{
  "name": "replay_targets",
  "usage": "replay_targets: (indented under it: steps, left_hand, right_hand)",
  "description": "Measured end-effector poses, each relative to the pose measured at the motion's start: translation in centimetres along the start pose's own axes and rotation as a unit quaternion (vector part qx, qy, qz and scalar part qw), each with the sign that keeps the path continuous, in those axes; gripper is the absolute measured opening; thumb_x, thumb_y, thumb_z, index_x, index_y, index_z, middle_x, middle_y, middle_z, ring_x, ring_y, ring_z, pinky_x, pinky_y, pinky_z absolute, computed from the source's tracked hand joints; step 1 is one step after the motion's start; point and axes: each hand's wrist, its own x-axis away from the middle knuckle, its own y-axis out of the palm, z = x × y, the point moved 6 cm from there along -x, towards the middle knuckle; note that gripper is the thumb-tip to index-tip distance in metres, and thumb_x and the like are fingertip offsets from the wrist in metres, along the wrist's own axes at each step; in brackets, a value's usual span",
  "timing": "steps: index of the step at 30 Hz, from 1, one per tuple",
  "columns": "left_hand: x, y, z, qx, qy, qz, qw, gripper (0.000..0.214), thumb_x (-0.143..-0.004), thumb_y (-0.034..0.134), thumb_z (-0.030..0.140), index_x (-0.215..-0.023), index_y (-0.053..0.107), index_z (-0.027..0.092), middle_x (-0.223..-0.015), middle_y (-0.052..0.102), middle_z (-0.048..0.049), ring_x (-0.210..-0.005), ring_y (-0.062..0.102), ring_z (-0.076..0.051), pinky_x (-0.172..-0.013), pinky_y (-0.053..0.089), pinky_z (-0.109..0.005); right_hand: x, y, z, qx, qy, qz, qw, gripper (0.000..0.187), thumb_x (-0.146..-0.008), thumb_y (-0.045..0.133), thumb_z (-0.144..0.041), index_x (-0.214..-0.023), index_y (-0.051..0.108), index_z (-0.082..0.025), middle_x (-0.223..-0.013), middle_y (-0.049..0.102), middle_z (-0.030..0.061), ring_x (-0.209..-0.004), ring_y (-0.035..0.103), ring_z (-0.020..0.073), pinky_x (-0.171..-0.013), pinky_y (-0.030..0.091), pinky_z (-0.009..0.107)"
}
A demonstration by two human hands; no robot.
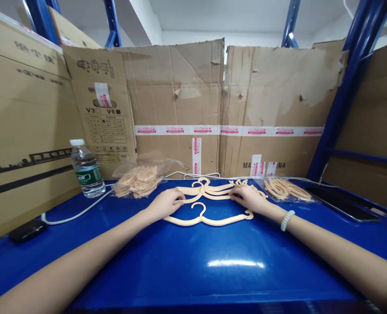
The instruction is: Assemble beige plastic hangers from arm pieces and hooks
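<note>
Several cream plastic hangers (209, 196) lie in a row on the blue table, their hooks toward the back. My left hand (165, 203) is closed on the left arm of the front hanger in that row. At its right arm, my right hand (248, 199) has its fingers closed on the same hanger, covering the tips behind. Nearer to me, a single hanger (201, 220) lies flat, hook up, with a small hooked end at its right; my left hand partly hides its left end.
A clear bag of cream parts (139, 181) lies left, beside a water bottle (87, 170). Another bag (286, 189) and a dark phone (344, 204) are at right. A white cable (78, 213) runs near a black object (27, 231). Cardboard sheets (176, 104) wall the back.
</note>
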Motion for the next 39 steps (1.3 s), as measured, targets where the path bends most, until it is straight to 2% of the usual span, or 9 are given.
replay_targets:
  steps: [8,12,15,18,21,24,28,32,39]
  left_hand:
    - [0.2,-0.7,0.1,0.007,-0.012,0.049,0.999,0.01,-0.08,0.047,0.015,-0.083,0.057,0.018,-0.086,0.065,-0.0065,-0.081,0.062,-0.022,-0.071,0.045,-0.031]
    - [0.4,-1.6,0.8,0.021,-0.022,0.079,0.996,0.013,-0.086,0.041,0.018,-0.092,0.053,0.018,-0.082,0.064,-0.0047,-0.077,0.062,-0.021,-0.069,0.045,-0.031]
    - [0.5,-2.2,1.6,0.041,-0.009,0.11,0.993,0.02,-0.09,0.038,0.023,-0.102,0.054,0.019,-0.094,0.064,-0.0063,-0.087,0.062,-0.021,-0.076,0.046,-0.031]
    - [0.6,-2.5,2.1,0.054,-0.004,0.131,0.99,0.023,-0.093,0.037,0.029,-0.095,0.058,0.019,-0.093,0.063,-0.006,-0.087,0.061,-0.021,-0.078,0.045,-0.032]
    - [0.7,-2.5,2.1,0.062,-0.015,0.142,0.988,0.024,-0.093,0.038,0.03,-0.085,0.058,0.019,-0.083,0.062,-0.0042,-0.079,0.059,-0.02,-0.073,0.045,-0.031]
    - [0.8,-2.3,2.2,0.077,-0.02,0.148,0.986,0.024,-0.092,0.038,0.03,-0.084,0.057,0.019,-0.082,0.062,-0.0035,-0.078,0.059,-0.019,-0.072,0.045,-0.03]
    - [0.8,-1.9,2.1,0.095,-0.024,0.155,0.983,0.023,-0.092,0.038,0.03,-0.084,0.057,0.019,-0.082,0.062,-0.0035,-0.078,0.059,-0.019,-0.073,0.045,-0.03]
    - [0.8,-1.7,1.9,0.098,-0.028,0.163,0.981,0.024,-0.092,0.038,0.031,-0.083,0.057,0.019,-0.081,0.062,-0.0035,-0.078,0.058,-0.019,-0.072,0.044,-0.03]
    - [0.8,-1.8,1.7,0.099,-0.031,0.162,0.981,0.023,-0.091,0.04,0.031,-0.083,0.057,0.018,-0.081,0.062,-0.0039,-0.078,0.059,-0.02,-0.072,0.044,-0.031]
  right_hand:
    - [0.3,-1.4,-0.1,-0.013,0.032,0.02,0.999,0.007,-0.08,0.061,-0.018,-0.082,0.067,-0.016,-0.083,0.07,0.0065,-0.075,0.064,0.0197,-0.069,0.048,0.029]
    - [0.5,-3.1,-0.6,-0.077,0.03,0.081,0.993,0.011,-0.081,0.061,-0.026,-0.078,0.064,-0.016,-0.078,0.068,0.0045,-0.072,0.062,0.0173,-0.067,0.047,0.028]
    - [0.6,-4.0,-1.4,-0.136,0.01,0.12,0.983,0.017,-0.081,0.062,-0.033,-0.077,0.063,-0.017,-0.076,0.067,0.0041,-0.07,0.061,0.0165,-0.066,0.047,0.028]
    - [0.6,-4.4,-1.7,-0.204,0.006,0.119,0.972,0.024,-0.08,0.062,-0.04,-0.08,0.063,-0.016,-0.08,0.068,0.0053,-0.072,0.062,0.017,-0.069,0.049,0.029]
    - [0.6,-5.0,-0.1,-0.241,0.045,0.122,0.962,0.03,-0.087,0.051,-0.043,-0.093,0.062,-0.015,-0.087,0.07,0.0073,-0.079,0.065,0.0189,-0.073,0.052,0.03]
    - [0.9,-5.2,2.4,-0.12,0.061,0.102,0.986,0.028,-0.088,0.049,-0.033,-0.105,0.062,-0.016,-0.1,0.07,0.0101,-0.094,0.065,0.0232,-0.082,0.05,0.034]
    - [1.4,-3.3,5.4,0.058,0.049,-0.016,0.997,0.036,-0.082,0.05,-0.017,-0.116,0.062,-0.017,-0.117,0.064,0.0138,-0.105,0.062,0.0272,-0.09,0.048,0.037]
    - [1.6,-1.9,6.4,0.071,0.034,-0.063,0.995,0.036,-0.085,0.045,-0.015,-0.116,0.063,-0.018,-0.116,0.066,0.0103,-0.102,0.063,0.0242,-0.089,0.048,0.033]
    - [1.4,-2.6,6.3,0.077,0.065,-0.023,0.995,0.022,-0.081,0.053,-0.018,-0.093,0.072,-0.02,-0.093,0.073,0.0074,-0.085,0.067,0.0246,-0.075,0.05,0.031]
